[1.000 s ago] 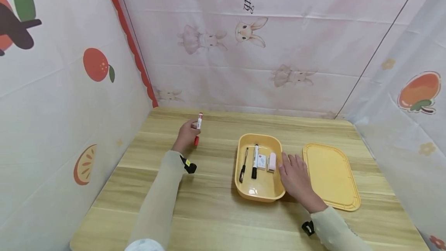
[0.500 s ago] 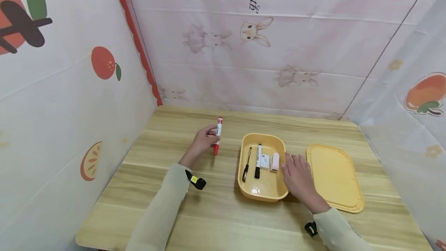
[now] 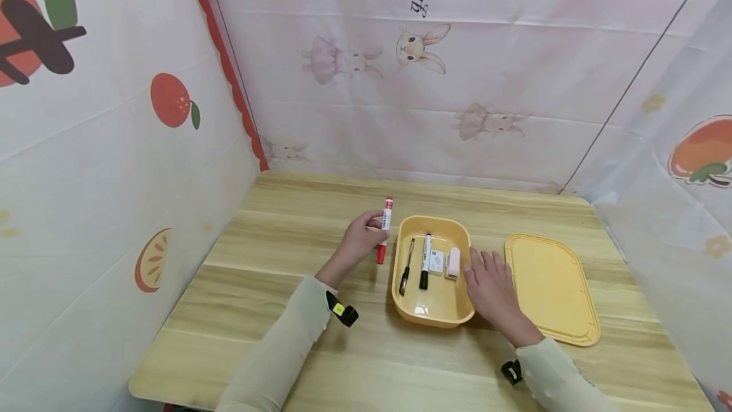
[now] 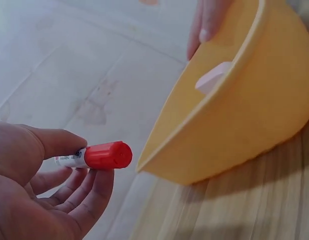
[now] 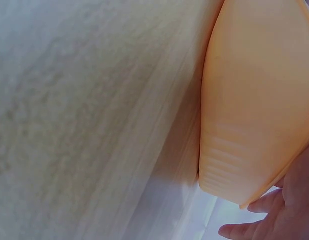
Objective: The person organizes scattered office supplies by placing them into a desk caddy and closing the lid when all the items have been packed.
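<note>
In the head view my left hand pinches a red marker with a white barrel, just left of the yellow box. The left wrist view shows the marker's red cap pointing at the box wall, thumb on top and fingers underneath. My right hand rests at the box's right rim with its fingers extended. Inside the box lie a black pen, a black-capped marker, a small white packet and a pink stapler-like item.
A yellow lid lies flat on the wooden table, right of the box. Printed cloth walls stand behind the table and along both sides.
My left hand has carried the red marker rightward across the table, from well left of the box to close beside it. My right hand has stayed at the box's right rim.
</note>
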{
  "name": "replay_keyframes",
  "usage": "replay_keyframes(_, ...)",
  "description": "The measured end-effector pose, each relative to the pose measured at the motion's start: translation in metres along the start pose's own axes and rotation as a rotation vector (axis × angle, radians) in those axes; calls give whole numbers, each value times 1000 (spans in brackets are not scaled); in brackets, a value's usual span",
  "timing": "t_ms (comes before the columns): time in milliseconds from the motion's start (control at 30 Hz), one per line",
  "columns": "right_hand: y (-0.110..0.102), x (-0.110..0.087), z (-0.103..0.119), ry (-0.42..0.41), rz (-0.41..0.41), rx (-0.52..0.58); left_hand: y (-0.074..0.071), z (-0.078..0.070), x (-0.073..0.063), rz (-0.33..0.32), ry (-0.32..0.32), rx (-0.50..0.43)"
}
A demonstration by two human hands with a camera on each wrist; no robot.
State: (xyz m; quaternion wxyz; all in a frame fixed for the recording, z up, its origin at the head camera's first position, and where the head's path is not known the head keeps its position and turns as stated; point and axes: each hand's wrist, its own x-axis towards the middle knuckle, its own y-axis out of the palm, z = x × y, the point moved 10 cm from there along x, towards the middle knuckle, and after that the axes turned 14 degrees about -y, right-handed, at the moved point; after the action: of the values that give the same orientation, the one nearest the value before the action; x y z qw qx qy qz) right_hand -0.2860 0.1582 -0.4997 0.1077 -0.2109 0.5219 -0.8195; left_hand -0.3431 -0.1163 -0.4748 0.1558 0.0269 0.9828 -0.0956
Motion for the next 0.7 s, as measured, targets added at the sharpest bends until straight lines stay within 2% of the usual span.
replay_keyframes(200,0,0,-1,6,9,4,28,-7,-3,10,17,114)
replay_keyframes(400,1,-1,-5,27,13,26,53,-9,-4,21,-3,135)
replay_keyframes(533,3,-1,-5,23,12,39,63,-7,-6,-42,3,246)
replay_keyframes(700,2,-1,-4,14,4,44,78,-21,-13,-130,92,450)
